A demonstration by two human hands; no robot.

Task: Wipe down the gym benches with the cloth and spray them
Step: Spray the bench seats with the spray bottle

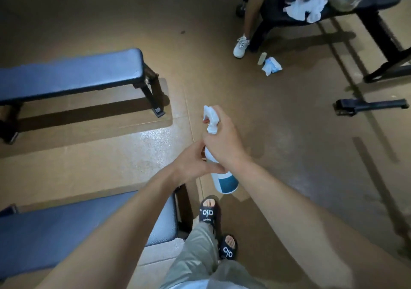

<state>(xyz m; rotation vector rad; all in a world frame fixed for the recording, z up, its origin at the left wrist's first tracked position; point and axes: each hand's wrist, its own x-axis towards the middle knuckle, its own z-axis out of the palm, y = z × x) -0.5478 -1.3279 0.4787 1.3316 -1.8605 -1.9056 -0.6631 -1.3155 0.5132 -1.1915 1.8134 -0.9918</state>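
- The white plastic spray bottle with a teal band near its base (219,155) is held in the air over the tan floor (289,133), just past the end of the nearer blue padded gym bench (66,228).
- Its long axis runs nearly upright, leaning slightly, base toward the person's feet; the white trigger nozzle (210,119) is at the top and points left, toward the farther blue padded bench (73,73).
- The right hand (222,142) is wrapped around the neck with a fingertip at the trigger; the left hand (193,164) grips the body lower down, so the two hands meet on the bottle.
- No cloth is in either hand. A crumpled white cloth (308,6) lies on a black bench (355,6) well apart, where another person sits.
- Progress, as I judge it: early. Neither blue bench shows plain wetness or streaks, though the dim light makes that hard to tell; spraying looks about to begin, and wiping remains.
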